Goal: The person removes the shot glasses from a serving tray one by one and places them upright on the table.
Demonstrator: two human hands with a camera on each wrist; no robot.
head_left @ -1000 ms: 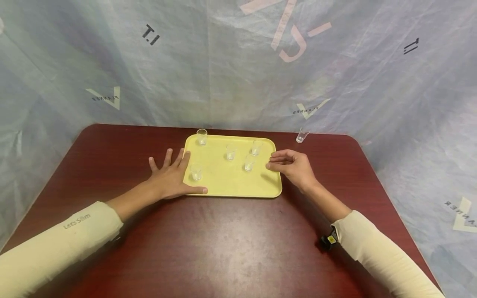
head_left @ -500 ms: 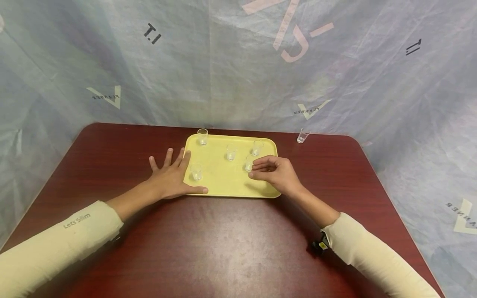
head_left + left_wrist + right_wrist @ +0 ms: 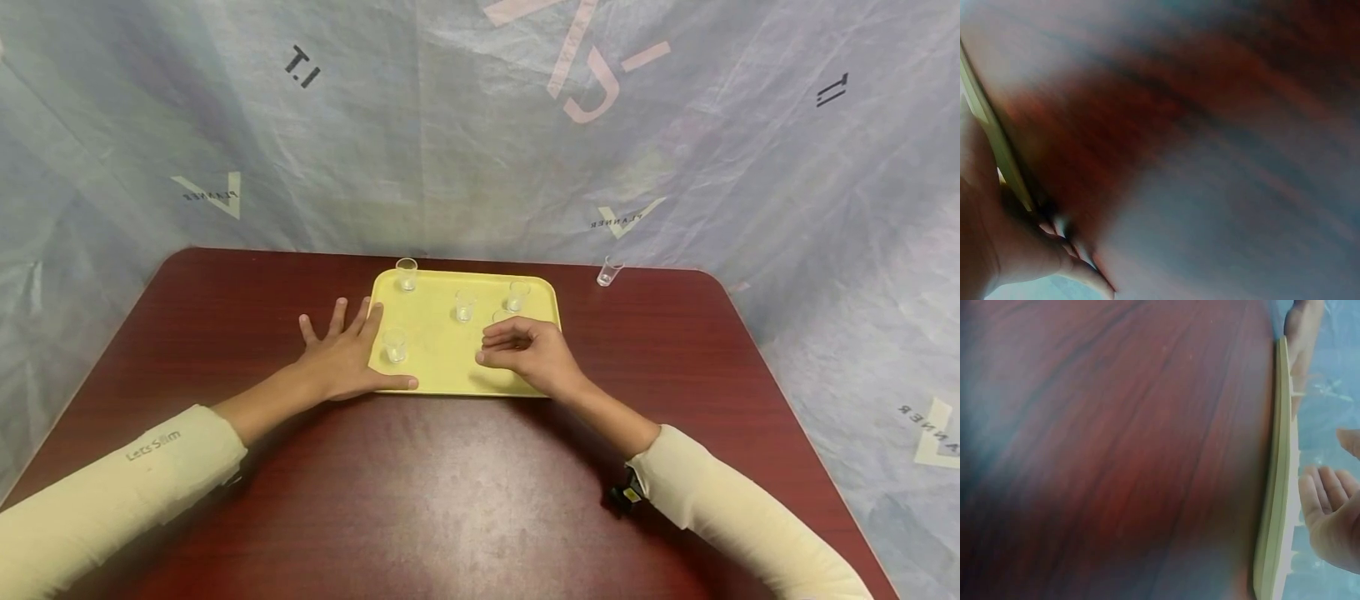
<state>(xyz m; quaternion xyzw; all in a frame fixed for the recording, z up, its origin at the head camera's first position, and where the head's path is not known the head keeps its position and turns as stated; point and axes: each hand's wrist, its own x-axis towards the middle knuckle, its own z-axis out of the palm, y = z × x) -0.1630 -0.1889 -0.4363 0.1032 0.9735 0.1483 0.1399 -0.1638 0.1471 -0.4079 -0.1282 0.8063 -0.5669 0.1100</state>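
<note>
A yellow tray lies toward the back of the table and carries several small clear shot glasses. My left hand spreads over the tray's left edge, thumb along the front rim. Beside its fingers stands one upright shot glass. Over the tray's right half hovers my right hand, fingers gently bent and thumb apart, with nothing in the gap. It mostly hides a shot glass, whose rim shows above the knuckles. In the right wrist view the right hand shows beyond the tray's rim, palm bare.
Other shot glasses stand near the tray's middle, back right and back left corner. Another shot glass is on the dark red table, right of the tray. A grey printed sheet hangs behind.
My right hand has moved left from the tray's right edge to over its right half, coming in front of one shot glass. The left hand and the glasses have stayed put.
</note>
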